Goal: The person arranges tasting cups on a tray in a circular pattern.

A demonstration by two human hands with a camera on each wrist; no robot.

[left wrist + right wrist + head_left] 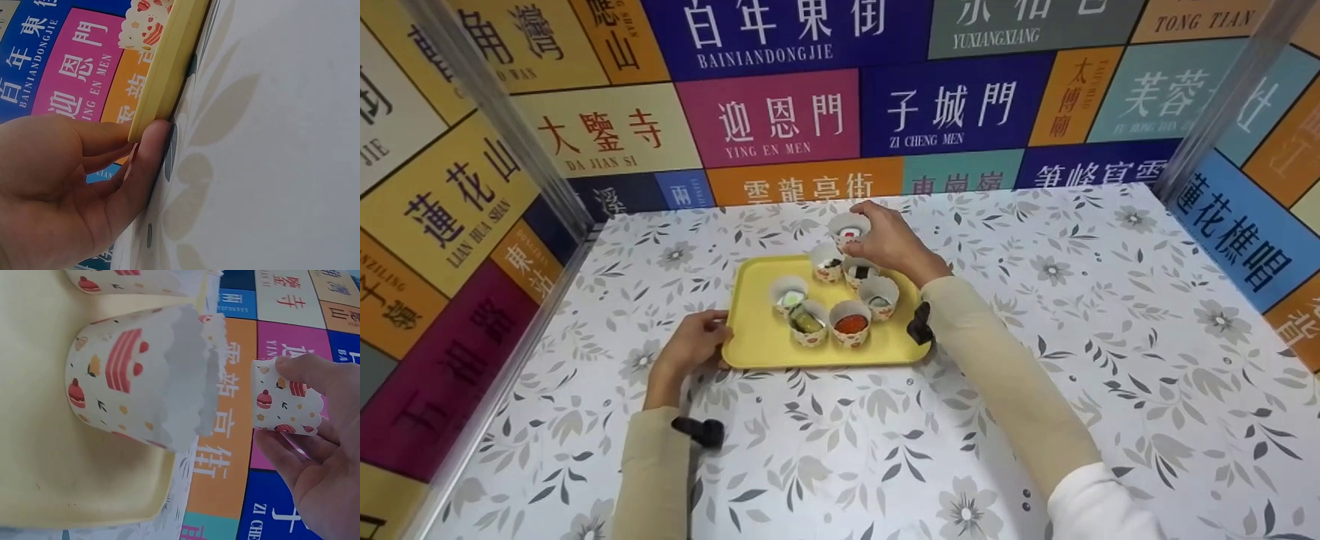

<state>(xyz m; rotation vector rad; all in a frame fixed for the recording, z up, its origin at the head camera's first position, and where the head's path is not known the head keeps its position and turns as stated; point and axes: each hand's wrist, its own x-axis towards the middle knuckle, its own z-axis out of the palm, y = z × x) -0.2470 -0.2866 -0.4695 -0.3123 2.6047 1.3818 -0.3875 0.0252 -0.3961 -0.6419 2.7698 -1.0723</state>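
My left hand (694, 341) pinches the left edge of a yellow tray (750, 345), thumb and fingers on either side of the rim. At the tray's far edge, my right hand (894, 241) holds a paper baking cup (281, 402) by its sides; something white and red shows inside it. Several similar cups stand on the tray. One cup (851, 330) contains small orange-red grains, another (808, 334) something green and yellowish. A cup (790, 296) at the left has a white and pale green piece. Behind them are cups with black-and-white pieces, one of them the cup (826, 268).
The tray lies on a table with a white floral cover (825, 450). Panels with coloured blocks and Chinese lettering (780, 112) rise behind the table and at both sides. A clear upright edge strip (540, 165) stands at the back left corner.
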